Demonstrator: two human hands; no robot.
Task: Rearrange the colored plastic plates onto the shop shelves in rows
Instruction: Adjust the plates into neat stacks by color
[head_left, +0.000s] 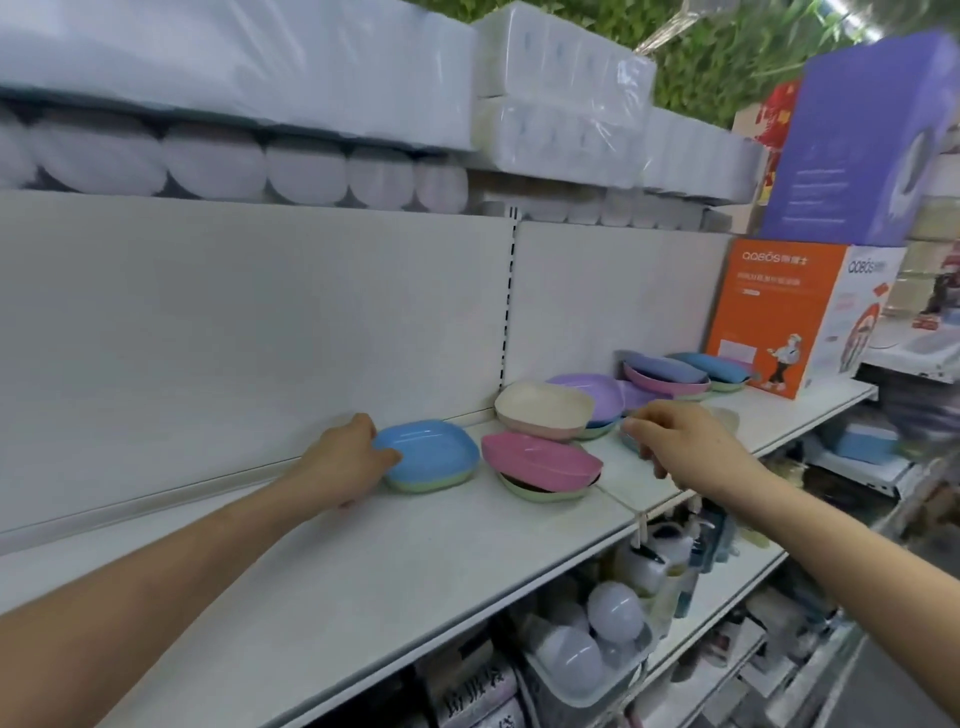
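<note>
My left hand (349, 457) grips the left rim of a blue plate (431, 448) stacked on a green plate (431, 484) on the white shelf (363, 561). To its right a pink plate (540, 462) lies tilted on another green one, with a cream plate (543, 408) leaning above it. Behind stand purple plates (592, 392), and further right pink, purple and blue plates (670, 371) lie in a loose pile. My right hand (680, 441) hovers over the shelf's right part, fingers curled down over a pale blue plate rim that it mostly hides.
An orange and white box (779, 317) stands at the shelf's right end with a purple box (862, 140) above it. Wrapped white paper rolls (260, 166) fill the upper shelf. Bottles and a basket of white bulbs (597, 644) sit on the shelves below.
</note>
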